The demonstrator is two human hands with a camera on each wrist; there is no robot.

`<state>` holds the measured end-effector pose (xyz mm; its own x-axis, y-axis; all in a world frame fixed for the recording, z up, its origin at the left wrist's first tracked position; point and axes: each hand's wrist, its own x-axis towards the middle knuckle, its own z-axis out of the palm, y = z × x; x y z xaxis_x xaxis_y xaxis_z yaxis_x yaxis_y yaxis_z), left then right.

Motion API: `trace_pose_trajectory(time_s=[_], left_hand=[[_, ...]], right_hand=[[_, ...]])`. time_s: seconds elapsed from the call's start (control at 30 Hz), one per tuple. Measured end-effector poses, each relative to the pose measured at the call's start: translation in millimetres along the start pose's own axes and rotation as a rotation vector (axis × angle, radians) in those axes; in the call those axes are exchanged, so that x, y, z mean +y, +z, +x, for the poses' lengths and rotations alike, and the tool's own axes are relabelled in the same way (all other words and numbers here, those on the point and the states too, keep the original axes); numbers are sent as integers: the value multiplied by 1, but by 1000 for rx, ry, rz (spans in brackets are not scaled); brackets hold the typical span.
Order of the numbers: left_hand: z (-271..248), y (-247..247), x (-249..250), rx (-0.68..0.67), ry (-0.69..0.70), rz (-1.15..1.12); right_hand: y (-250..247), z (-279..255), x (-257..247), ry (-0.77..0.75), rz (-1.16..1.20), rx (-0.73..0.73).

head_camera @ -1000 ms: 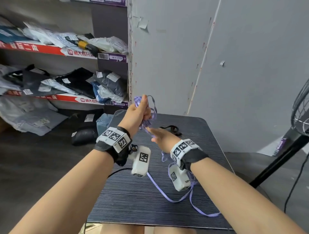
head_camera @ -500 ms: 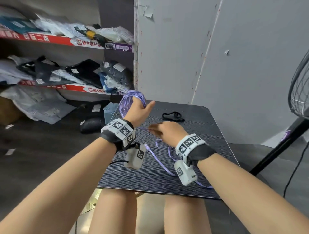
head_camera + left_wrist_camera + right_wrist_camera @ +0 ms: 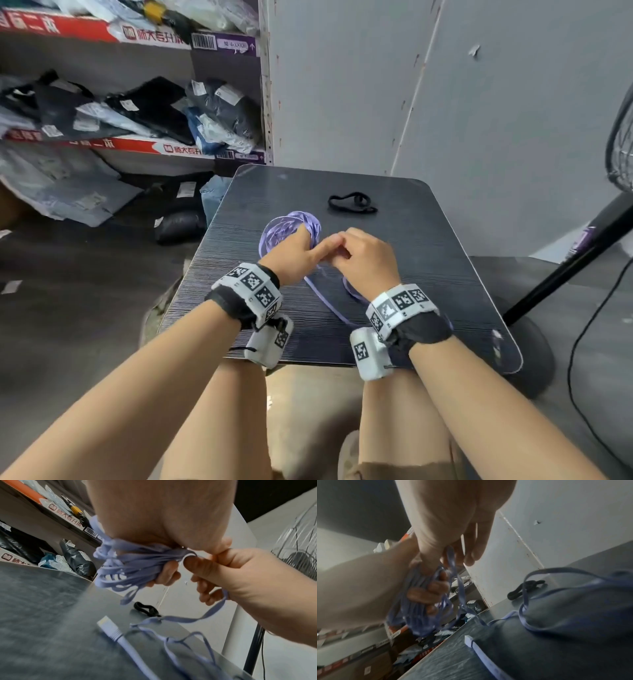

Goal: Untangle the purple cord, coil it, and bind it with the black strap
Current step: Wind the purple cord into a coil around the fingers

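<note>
Since earlier frame, left hand (image 3: pixel 294 251) lowered toward bench (image 3: pixel 445 274); purple cord (image 3: pixel 291 226) bundle gripped in it. Loose strand pinched by right hand (image 3: pixel 366 260). Step judged: coiling. Next: remaining slack wound on, black strap (image 3: pixel 352 202) fetched.

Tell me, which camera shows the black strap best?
Head view: the strap lies whole and unblocked on the table. The left wrist view shows it small and distant; in the right wrist view the cord crosses it.
</note>
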<state>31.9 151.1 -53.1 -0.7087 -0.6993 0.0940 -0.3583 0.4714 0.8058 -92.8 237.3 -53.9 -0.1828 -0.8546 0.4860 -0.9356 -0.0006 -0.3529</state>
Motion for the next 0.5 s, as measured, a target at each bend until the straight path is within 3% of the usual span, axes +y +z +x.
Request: trace_pose_trajectory(time_s=[0.13,0.23,0.33,0.5], left_hand=[[-12,13,-15,-154,-44,160],[-18,19,-26,-123,-100,214],[-21,25,-39,-157,-149,143],[-19,28,-46,-243,-137,10]], right_hand=[[3,-11,12,185,102,-141],[9,-18,18,264,138,-224],[16,-31,17,346,302,-236],[24,-43,18,334,512,-277]])
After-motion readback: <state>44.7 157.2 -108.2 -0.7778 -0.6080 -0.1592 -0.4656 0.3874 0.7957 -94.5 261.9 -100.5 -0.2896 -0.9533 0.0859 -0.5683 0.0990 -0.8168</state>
